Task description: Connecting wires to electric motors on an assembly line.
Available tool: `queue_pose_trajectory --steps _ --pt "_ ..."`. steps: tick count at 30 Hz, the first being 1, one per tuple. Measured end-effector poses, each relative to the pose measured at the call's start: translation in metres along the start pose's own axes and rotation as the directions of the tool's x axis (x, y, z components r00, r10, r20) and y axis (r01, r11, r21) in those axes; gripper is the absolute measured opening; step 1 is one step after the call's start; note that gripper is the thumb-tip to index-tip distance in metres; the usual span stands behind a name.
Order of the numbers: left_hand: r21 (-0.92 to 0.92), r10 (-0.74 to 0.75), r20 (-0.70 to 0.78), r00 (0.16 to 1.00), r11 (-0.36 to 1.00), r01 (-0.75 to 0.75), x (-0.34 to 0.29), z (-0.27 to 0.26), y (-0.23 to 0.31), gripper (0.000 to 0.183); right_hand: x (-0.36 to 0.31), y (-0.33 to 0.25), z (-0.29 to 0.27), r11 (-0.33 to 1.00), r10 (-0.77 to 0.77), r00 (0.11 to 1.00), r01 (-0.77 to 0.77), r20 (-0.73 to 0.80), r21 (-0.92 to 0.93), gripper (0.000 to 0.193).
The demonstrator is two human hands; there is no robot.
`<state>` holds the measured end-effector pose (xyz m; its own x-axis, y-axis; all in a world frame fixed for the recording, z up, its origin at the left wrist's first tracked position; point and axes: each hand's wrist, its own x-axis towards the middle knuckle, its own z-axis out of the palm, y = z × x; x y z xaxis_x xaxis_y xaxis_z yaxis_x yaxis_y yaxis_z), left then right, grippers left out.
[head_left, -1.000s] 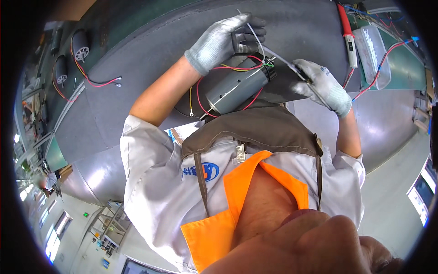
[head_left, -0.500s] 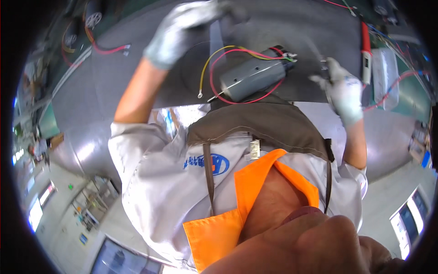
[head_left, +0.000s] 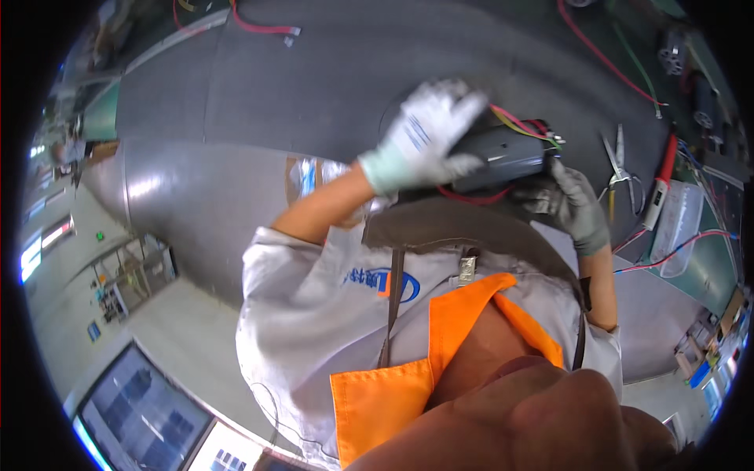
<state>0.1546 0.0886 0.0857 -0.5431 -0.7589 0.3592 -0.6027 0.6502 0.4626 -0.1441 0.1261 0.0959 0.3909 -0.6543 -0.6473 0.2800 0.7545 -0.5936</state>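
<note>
A grey cylindrical motor (head_left: 509, 157) lies on the dark mat close to my apron, its wire end pointing right. My left hand (head_left: 424, 141), in a white glove, is closed round the motor's left part, thumb on the near side and fingers across the top; it hides that end. Red and yellow-green wires (head_left: 514, 122) run along the far side to small metal terminals. My right hand (head_left: 580, 208), gloved too, has its fingers bent against the motor's near right end. Scissors (head_left: 619, 174) lie with blades apart on the mat, right of that hand.
Right of the scissors are a red-and-white pen-like tool (head_left: 664, 180) and a clear plastic tray (head_left: 679, 231). More motors (head_left: 701, 110) stand at the far right. A red wire (head_left: 263, 29) crosses the far left. Clear plastic bags (head_left: 318, 173) sit by the near edge.
My left hand has come down from the far left onto the motor. My right hand has left the scissors on the mat and moved to the motor. The whole view has shifted.
</note>
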Motion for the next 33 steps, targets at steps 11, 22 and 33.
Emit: queue_pose_trajectory --steps 11,22,33 --pt "-0.911 -0.771 -0.039 0.635 0.288 0.294 0.191 0.028 -0.134 0.069 0.193 -0.127 0.087 0.434 -0.741 0.671 0.463 -0.015 -0.773 0.043" --pt "-0.939 -0.634 0.271 0.725 -0.006 0.345 0.023 -0.034 -0.051 0.046 -0.018 -0.099 -0.161 0.614 -0.686 0.078 0.595 -0.724 -0.518 0.020" --pt "-0.756 -0.360 0.600 0.715 0.038 0.654 0.011 -0.016 0.015 0.031 0.036 -0.080 -0.037 0.224 -0.496 0.851 0.319 0.173 -0.921 0.023"
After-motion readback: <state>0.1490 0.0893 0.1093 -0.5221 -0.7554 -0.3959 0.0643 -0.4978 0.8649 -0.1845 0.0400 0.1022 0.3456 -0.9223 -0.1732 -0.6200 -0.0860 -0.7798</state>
